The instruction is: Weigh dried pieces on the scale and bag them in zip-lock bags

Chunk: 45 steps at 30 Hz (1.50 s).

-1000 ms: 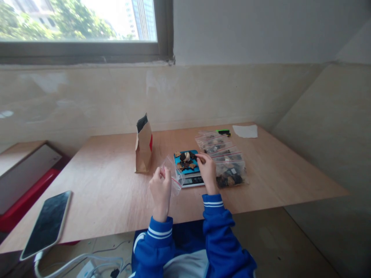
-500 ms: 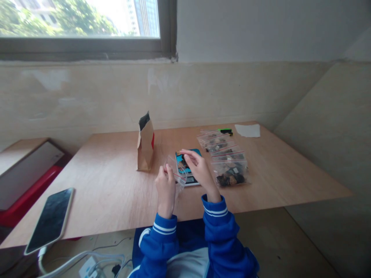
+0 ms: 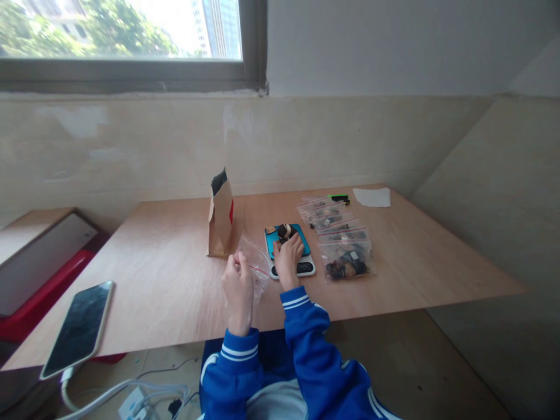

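A clear zip bag (image 3: 258, 262) with a red seal line hangs from the pinched fingers of my left hand (image 3: 238, 286). Just right of it, a small white scale (image 3: 310, 269) with a blue top lies on the table. Dark and tan dried pieces (image 3: 286, 231) rest on the scale's blue top. My right hand (image 3: 289, 256) is over the front of the blue top, fingers spread around the pieces and touching them; whether it grips any is hidden.
Several filled zip bags (image 3: 347, 259) overlap right of the scale. Behind them are a green and black object (image 3: 339, 199) and white paper (image 3: 371, 197). A brown paper bag (image 3: 221, 224) stands left. A phone (image 3: 79, 329) with a cable lies front left.
My right hand has moved down and left from beside the bag onto the pieces on the scale. My left hand has shifted left with the clear bag, uncovering more of the scale.
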Available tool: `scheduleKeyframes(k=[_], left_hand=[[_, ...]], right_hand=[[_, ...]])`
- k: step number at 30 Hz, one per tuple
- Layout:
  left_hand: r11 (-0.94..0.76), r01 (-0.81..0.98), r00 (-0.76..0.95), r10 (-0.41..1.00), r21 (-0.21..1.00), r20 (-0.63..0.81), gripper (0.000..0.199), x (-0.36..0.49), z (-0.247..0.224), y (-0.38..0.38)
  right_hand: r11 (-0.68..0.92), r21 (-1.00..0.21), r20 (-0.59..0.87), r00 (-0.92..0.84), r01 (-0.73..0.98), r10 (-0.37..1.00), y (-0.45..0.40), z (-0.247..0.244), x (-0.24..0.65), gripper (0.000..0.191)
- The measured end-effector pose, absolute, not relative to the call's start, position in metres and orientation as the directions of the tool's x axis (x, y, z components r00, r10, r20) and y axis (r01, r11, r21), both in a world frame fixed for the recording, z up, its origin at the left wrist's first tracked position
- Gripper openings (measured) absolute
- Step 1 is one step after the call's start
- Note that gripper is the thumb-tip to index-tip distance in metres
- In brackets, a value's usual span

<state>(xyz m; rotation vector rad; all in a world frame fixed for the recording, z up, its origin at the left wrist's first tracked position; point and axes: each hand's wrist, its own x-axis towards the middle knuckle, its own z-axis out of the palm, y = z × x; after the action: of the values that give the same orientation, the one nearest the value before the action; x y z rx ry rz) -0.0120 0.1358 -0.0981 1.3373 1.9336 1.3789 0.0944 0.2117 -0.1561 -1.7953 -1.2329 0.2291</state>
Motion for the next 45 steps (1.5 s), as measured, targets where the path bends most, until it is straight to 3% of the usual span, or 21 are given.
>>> scheduleKeyframes(k=[5, 11, 25, 28, 31, 35, 41, 45], left_hand=[[0.047, 0.474, -0.446, 0.874, 0.879, 0.194, 0.035, -0.013, -0.099, 0.130], [0.043, 0.473, -0.433, 0.881, 0.880, 0.190, 0.036, -0.013, -0.101, 0.124], [0.030, 0.428, -0.404, 0.900, 0.903, 0.162, 0.036, -0.008, -0.106, 0.125], [0.025, 0.411, -0.389, 0.909, 0.911, 0.151, 0.036, -0.006, -0.110, 0.128], [0.003, 0.426, -0.385, 0.906, 0.905, 0.178, 0.036, -0.002, -0.110, 0.132], [-0.018, 0.412, -0.394, 0.898, 0.911, 0.196, 0.036, 0.001, -0.107, 0.135], [-0.005, 0.394, -0.430, 0.883, 0.919, 0.189, 0.034, -0.003, -0.104, 0.133], [-0.003, 0.373, -0.425, 0.888, 0.928, 0.174, 0.035, -0.004, -0.104, 0.131]], right_hand=[[-0.050, -0.755, 0.337, 0.453, 0.653, 0.825, 0.206, -0.155, 0.110, 0.035], [0.025, -0.782, 0.375, 0.438, 0.623, 0.817, 0.202, -0.156, 0.120, 0.022], [0.096, -0.911, 0.329, 0.565, 0.402, 0.756, 0.201, -0.129, 0.143, 0.025], [0.163, -0.938, 0.309, 0.525, 0.307, 0.793, 0.192, -0.113, 0.140, 0.031], [0.244, -0.947, 0.308, 0.365, 0.211, 0.878, 0.180, -0.095, 0.127, 0.034], [0.312, -0.894, 0.373, 0.152, 0.321, 0.915, 0.170, -0.088, 0.113, 0.029], [0.243, -0.733, 0.414, 0.133, 0.635, 0.901, 0.175, -0.120, 0.136, 0.022], [0.224, -0.665, 0.397, 0.083, 0.712, 0.914, 0.175, -0.138, 0.144, 0.020]])
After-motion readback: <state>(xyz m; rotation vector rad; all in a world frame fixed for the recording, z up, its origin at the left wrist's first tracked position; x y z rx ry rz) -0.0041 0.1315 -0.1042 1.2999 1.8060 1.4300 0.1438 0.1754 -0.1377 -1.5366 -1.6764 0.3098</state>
